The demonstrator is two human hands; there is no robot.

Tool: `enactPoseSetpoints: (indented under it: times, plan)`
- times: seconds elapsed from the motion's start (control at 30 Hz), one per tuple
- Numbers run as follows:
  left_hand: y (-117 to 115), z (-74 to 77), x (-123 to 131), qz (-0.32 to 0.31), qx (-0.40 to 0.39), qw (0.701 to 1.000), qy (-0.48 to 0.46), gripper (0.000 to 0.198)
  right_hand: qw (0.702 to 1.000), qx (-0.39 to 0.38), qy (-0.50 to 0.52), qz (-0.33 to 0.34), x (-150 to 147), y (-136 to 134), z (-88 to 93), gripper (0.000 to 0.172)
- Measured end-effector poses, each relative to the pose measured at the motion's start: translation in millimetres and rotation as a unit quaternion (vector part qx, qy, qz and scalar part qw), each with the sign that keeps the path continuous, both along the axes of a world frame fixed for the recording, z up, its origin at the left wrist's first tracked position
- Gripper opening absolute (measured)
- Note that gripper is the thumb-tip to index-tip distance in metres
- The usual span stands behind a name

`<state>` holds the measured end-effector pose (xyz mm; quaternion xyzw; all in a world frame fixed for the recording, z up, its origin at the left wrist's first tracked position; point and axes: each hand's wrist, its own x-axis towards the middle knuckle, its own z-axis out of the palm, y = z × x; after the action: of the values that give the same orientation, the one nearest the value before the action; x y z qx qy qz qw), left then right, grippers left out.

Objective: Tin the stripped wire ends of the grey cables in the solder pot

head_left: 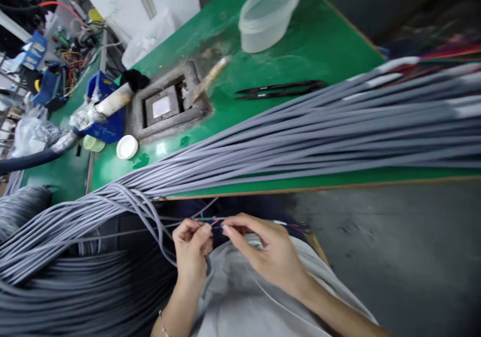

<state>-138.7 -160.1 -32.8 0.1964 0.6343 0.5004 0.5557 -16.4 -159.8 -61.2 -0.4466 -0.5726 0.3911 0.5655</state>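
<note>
Just below the front edge of the green table, over my lap, both hands are close together at thin coloured wires (215, 223) of a grey cable. My left hand (192, 242) is closed, thumb against fingers, pinching the wires where orange, blue and green strands stick out. A short gap to the right, my right hand (263, 247) pinches with thumb and forefinger at the ends of the wires. The exact tips are too small and blurred to make out. A big bundle of grey cables (240, 151) lies across the table above my hands, with white-wrapped ends and red wires at the far right.
Black thread snips (280, 90) lie behind the bundle on the green table (319, 41). A clear plastic tub (268, 21), a dirty metal tray (169, 101) with a brush (210, 79), a white lid (127, 147) and a blue bin (108, 119) stand farther back. Coiled cable (75, 297) fills the lower left.
</note>
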Motion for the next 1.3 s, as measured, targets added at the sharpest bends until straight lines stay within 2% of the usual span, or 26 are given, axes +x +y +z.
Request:
enactPoseSetpoints:
  times: [0.23, 0.33, 0.43, 0.53, 0.7, 0.87, 0.93, 1.13, 1.3]
  plan:
    - [-2, 6.1, 2, -0.001, 0.011, 1.0, -0.013, 0.051, 0.999, -0.022, 0.033, 0.002, -2, 4, 3.9, 0.011]
    - [-2, 6.9, 1, -0.021, 0.015, 0.999, -0.042, 0.052, 0.998, -0.048, 0.047, 0.007, -1, 7, 8.0, 0.009]
    - [-3, 5.8, 0, -0.036, 0.023, 0.996, -0.074, 0.051, 0.992, -0.09, 0.078, 0.028, -1, 9, 10.9, 0.015]
    - [-4, 5.9, 0, -0.025, 0.026, 0.995, -0.089, 0.048, 0.989, -0.106, 0.095, 0.036, -1, 8, 10.9, 0.021]
    - [-4, 7.3, -1, -0.025, 0.046, 0.994, -0.099, 0.039, 0.997, -0.05, 0.058, 0.015, 1, 4, 6.4, 0.009]
    - [-6, 1.8, -1, -0.033, 0.072, 0.994, -0.075, 0.032, 0.993, 0.114, -0.01, -0.007, 4, 6, 11.6, 0.02]
    - [-7, -0.5, -2, -0.035, 0.074, 0.995, -0.061, 0.032, 0.989, 0.146, -0.027, 0.001, 4, 9, 16.0, 0.021]
    - [-9, -0.3, -3, -0.071, 0.063, 0.994, -0.051, 0.038, 0.993, 0.11, -0.034, 0.002, 1, 11, 17.6, 0.016]
    - [-5, 5.6, 0, -0.033, 0.1, 0.993, -0.062, 0.035, 0.996, 0.085, -0.025, 0.017, -2, 10, 15.7, 0.015]
